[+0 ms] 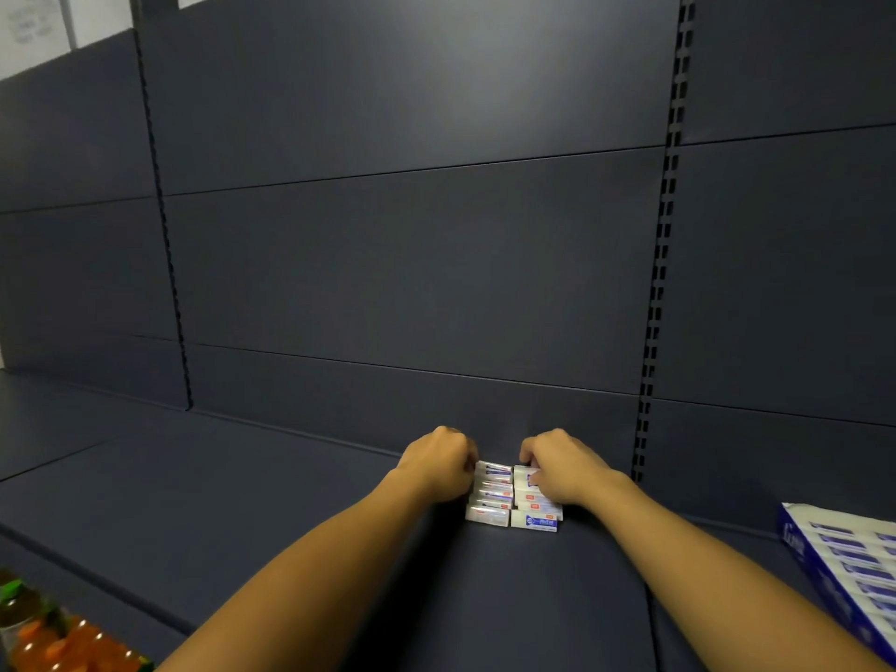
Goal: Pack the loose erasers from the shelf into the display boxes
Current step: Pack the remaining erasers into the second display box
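Loose erasers are sitting in two tight columns on the dark shelf, far back, just in front of the back panel. Left column is the shrink-wrapped, glossy-looking stack; right column is showing blue-and-white paper sleeves with red marks.

Left hand is curling against the far-left end of the block, fingers bent and touching the far erasers. Whether it is actually pinching one or only bracing the stack, cannot tell — fingertips are hidden behind the knuckles. Right hand is lying over the far part of the right column, fingers curled down onto the top erasers and appearing to be gripping them; exact contact is hidden too.

Display box is sitting at the near right edge of the shelf, well apart from the block, already showing rows of sleeved erasers inside, cut off by the frame edge.

Handling judgement: each eraser is likely light, small and fairly stiff, not fragile. Wrapped ones are probably slick, so a loose stack may be sliding apart if squeezed only at the ends. Best hold is likely a pinch across the long sides of one row, or both hands pressing inward on the two ends of a column and lifting it as one block. Paper sleeves may be slipping off if dragged lengthwise.

Bottles with orange contents are showing at the near left corner, not involved.
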Demonstrator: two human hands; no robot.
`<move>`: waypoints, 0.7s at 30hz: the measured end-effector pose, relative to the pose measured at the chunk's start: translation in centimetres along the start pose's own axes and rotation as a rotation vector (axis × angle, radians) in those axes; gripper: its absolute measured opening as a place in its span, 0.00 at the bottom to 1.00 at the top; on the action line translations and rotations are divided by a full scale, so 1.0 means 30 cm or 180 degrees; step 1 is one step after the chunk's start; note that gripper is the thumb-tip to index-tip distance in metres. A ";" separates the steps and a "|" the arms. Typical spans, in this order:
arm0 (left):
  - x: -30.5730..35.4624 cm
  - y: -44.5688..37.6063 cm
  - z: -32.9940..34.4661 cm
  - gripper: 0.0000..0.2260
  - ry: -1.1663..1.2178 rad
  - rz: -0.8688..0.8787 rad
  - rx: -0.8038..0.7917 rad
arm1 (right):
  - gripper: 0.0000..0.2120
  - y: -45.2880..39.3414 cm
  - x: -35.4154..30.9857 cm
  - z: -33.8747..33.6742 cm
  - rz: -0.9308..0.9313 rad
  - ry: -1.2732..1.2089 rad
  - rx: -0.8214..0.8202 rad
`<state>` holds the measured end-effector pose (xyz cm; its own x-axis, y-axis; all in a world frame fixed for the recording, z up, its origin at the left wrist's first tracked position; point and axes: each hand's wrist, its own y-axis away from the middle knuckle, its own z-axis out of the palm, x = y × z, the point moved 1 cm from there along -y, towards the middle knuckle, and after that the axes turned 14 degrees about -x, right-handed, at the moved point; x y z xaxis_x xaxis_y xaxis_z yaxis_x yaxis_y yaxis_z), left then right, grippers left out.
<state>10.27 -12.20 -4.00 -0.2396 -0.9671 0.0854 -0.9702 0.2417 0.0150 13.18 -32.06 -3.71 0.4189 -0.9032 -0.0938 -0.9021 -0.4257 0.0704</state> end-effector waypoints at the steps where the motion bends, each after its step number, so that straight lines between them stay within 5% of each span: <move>1: 0.000 -0.006 -0.001 0.12 -0.0006 0.0032 0.0010 | 0.14 0.002 -0.003 0.000 0.0014 0.0004 0.0015; 21: 0.028 -0.111 0.001 0.11 -0.0019 0.0716 -0.0259 | 0.11 0.163 0.026 -0.210 -0.0151 0.0159 0.0836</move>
<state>13.29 -13.81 -4.00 -0.4500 -0.8885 0.0898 -0.8863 0.4566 0.0767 9.75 -35.21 2.82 0.4600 -0.8870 -0.0412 -0.8746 -0.4446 -0.1934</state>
